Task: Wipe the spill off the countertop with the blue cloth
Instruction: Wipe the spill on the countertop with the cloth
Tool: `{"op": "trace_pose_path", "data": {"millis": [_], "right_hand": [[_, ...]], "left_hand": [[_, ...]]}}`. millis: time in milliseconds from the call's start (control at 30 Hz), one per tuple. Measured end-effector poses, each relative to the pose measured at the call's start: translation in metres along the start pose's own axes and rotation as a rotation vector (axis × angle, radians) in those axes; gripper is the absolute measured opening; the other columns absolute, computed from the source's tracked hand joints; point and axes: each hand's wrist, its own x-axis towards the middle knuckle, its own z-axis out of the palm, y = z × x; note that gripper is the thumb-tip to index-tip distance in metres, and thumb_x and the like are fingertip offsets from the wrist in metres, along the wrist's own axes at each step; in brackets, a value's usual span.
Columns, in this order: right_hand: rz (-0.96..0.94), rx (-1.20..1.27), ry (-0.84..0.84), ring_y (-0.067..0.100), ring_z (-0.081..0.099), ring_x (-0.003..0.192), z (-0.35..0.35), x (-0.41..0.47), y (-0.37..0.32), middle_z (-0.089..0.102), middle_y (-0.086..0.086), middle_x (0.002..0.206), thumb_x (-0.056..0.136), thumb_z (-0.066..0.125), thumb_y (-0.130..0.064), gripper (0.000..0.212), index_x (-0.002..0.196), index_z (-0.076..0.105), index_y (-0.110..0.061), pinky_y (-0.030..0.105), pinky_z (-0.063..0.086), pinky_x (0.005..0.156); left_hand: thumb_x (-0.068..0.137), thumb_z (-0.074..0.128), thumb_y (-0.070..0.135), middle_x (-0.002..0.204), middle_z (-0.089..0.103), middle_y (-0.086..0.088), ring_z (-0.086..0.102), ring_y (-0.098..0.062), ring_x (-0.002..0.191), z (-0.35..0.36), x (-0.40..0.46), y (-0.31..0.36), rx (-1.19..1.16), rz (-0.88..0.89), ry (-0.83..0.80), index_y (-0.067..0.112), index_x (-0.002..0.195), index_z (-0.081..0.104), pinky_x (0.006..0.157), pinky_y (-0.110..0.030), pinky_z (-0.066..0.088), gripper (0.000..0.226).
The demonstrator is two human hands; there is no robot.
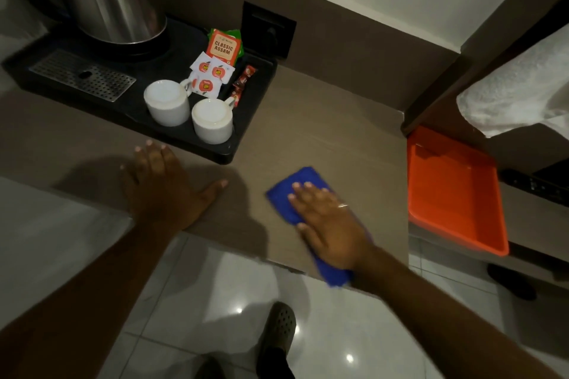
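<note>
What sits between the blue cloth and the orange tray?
Nothing: in the head view, only bare countertop separates the blue cloth, under the right hand, from the orange tray.

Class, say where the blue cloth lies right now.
The blue cloth lies flat under the right hand at the countertop's front edge, between black tray and orange tray.

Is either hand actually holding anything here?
Neither grips anything. The right hand presses flat on the blue cloth's middle; the left hand rests flat on the countertop.
</note>
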Motion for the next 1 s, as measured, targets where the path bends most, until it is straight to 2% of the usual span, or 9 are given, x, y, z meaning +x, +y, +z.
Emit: {"op": "trace_pose_path", "data": {"millis": [167,267,400,467,600,700,767,867,1000], "right_hand": [[0.585,0.056,0.139,0.024,0.009,0.148,-0.023,0.004,0.09,0.012,0.006,0.161,0.101,0.03,-0.037,0.056,0.151,0.018,-0.016,0.041,0.005,0.119],[0.916,0.038,0.198,0.031,0.01,0.147,-0.031,0.053,0.1,0.011,0.014,0.161,0.099,0.027,-0.036,0.059,0.15,0.015,-0.008,0.048,0.01,0.119],[1.275,0.164,0.198,0.035,0.0,0.148,-0.043,0.129,0.091,0.001,0.018,0.161,0.098,0.024,-0.034,0.063,0.15,0.006,-0.003,0.05,0.003,0.119],[1.163,0.136,0.181,0.035,0.0,0.148,-0.04,0.163,0.078,0.001,0.017,0.161,0.098,0.022,-0.032,0.062,0.15,0.005,-0.003,0.05,0.002,0.119],[0.626,0.052,0.158,0.03,0.005,0.148,-0.024,0.22,0.031,0.008,0.012,0.161,0.098,0.022,-0.041,0.063,0.151,0.011,-0.009,0.047,0.004,0.119],[0.381,0.01,0.125,0.025,0.005,0.148,-0.022,0.212,0.016,0.01,0.007,0.162,0.098,0.024,-0.044,0.063,0.151,0.014,-0.013,0.044,0.003,0.119],[0.344,0.033,0.125,0.023,0.006,0.148,-0.025,0.181,0.022,0.011,0.005,0.162,0.097,0.025,-0.047,0.063,0.152,0.015,-0.016,0.042,0.003,0.119],[0.428,0.063,0.171,0.021,0.006,0.148,-0.015,0.111,0.007,0.012,0.004,0.162,0.097,0.025,-0.049,0.064,0.151,0.015,-0.017,0.039,0.001,0.118],[0.469,0.077,0.185,0.024,0.011,0.148,0.007,0.064,-0.029,0.018,0.007,0.16,0.098,0.03,-0.036,0.058,0.15,0.022,-0.013,0.04,0.003,0.118]], "left_hand": [[0.064,0.021,0.1,0.153,0.027,-0.033,0.023,-0.049,0.141,0.004,0.002,0.0,-0.004,0.002,0.002,-0.004,0.144,0.024,0.11,-0.072,0.019,0.131],[0.063,0.022,0.1,0.153,0.027,-0.033,0.021,-0.048,0.143,0.006,0.004,0.001,-0.015,-0.01,-0.004,-0.004,0.144,0.027,0.111,-0.071,0.017,0.131],[0.063,0.026,0.098,0.154,0.026,-0.033,0.02,-0.048,0.143,0.006,0.004,0.002,-0.025,-0.017,0.01,-0.006,0.146,0.025,0.111,-0.07,0.016,0.134],[0.062,0.032,0.096,0.155,0.025,-0.032,0.02,-0.048,0.144,0.006,0.002,0.003,-0.03,-0.018,0.025,-0.007,0.146,0.025,0.111,-0.07,0.016,0.132],[0.06,0.033,0.095,0.157,0.024,-0.029,0.019,-0.045,0.145,0.003,0.0,0.004,-0.013,-0.042,0.01,-0.005,0.148,0.026,0.113,-0.069,0.016,0.133],[0.059,0.029,0.095,0.16,0.02,-0.027,0.015,-0.043,0.148,-0.005,-0.002,0.006,-0.014,-0.057,-0.008,-0.004,0.15,0.024,0.116,-0.066,0.013,0.134],[0.06,0.029,0.095,0.161,0.016,-0.026,0.012,-0.042,0.149,-0.011,-0.004,0.01,-0.018,-0.055,-0.023,-0.003,0.151,0.021,0.116,-0.064,0.011,0.134],[0.061,0.03,0.096,0.162,0.014,-0.025,0.009,-0.041,0.149,-0.014,-0.005,0.012,-0.024,-0.058,-0.039,-0.001,0.152,0.017,0.117,-0.064,0.01,0.134],[0.061,0.031,0.095,0.159,0.019,-0.028,0.013,-0.043,0.148,-0.016,-0.007,0.01,-0.021,-0.046,-0.056,-0.003,0.149,0.023,0.116,-0.066,0.012,0.132]]}}
